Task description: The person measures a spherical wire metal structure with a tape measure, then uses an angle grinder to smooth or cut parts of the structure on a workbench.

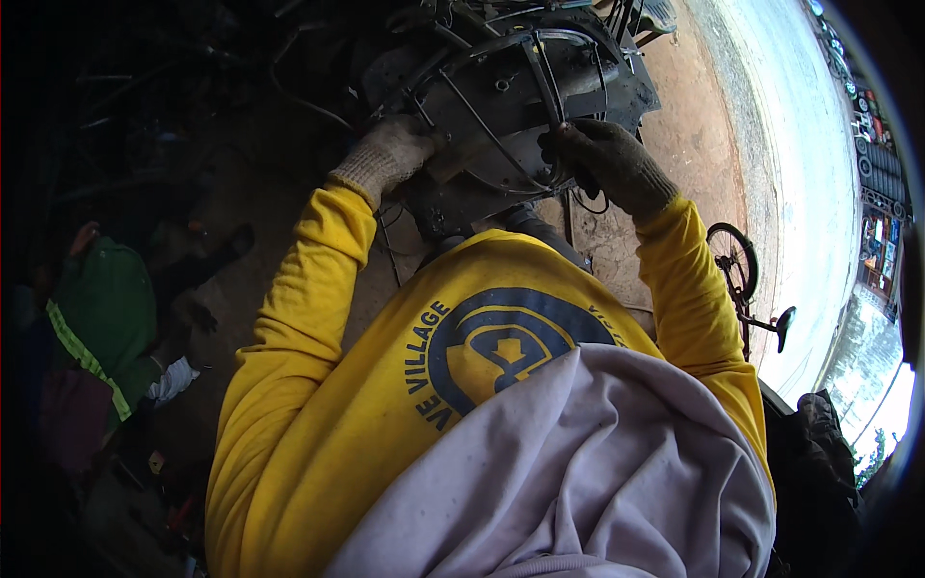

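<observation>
A curved frame of thin metal rods and flat bars point(487, 133) rests over a dark metal work table point(511, 116) in front of me. My left hand point(390, 152), in a light knitted glove, is closed at the frame's left side, where its fingertips are partly in shadow. On the opposite side, my right hand point(617, 166), in a darker, soiled glove, has its fingers closed around the frame near where a flat bar meets the curved rod. A ring-shaped piece, perhaps a nut or washer point(501, 86), lies on the table top between the bars.
At the left, a person in a green garment point(111, 318) is low to the ground, with a pale glove point(173, 380) showing. More metal rods point(308, 106) lie in shadow at the upper left. A bicycle point(740, 275) stands to the right beside a pale road point(800, 193).
</observation>
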`<action>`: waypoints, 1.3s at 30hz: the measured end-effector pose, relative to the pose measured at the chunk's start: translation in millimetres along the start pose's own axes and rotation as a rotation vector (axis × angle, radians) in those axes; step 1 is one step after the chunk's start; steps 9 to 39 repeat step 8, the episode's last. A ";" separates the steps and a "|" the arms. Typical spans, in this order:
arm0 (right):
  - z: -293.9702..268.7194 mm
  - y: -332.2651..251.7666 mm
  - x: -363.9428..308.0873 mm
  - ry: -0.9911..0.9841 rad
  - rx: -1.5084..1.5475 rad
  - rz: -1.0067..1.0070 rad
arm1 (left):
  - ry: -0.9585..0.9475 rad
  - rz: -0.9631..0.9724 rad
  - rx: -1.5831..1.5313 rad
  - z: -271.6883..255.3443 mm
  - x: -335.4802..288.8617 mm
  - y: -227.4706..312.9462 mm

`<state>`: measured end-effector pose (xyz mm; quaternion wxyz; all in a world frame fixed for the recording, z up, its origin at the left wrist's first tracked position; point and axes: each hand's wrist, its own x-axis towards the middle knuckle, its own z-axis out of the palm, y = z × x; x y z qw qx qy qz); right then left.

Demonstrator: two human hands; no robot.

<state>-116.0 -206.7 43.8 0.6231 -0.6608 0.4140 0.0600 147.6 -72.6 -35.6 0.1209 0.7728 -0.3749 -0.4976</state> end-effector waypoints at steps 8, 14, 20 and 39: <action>2.2 0.2 -3.5 0.046 0.011 -0.001 | 0.048 0.041 0.079 -2.5 -6.8 7.1; 2.2 0.2 -3.5 0.046 0.011 -0.001 | 0.048 0.041 0.079 -2.5 -6.8 7.1; 2.2 0.2 -3.5 0.046 0.011 -0.001 | 0.048 0.041 0.079 -2.5 -6.8 7.1; 2.2 0.2 -3.5 0.046 0.011 -0.001 | 0.048 0.041 0.079 -2.5 -6.8 7.1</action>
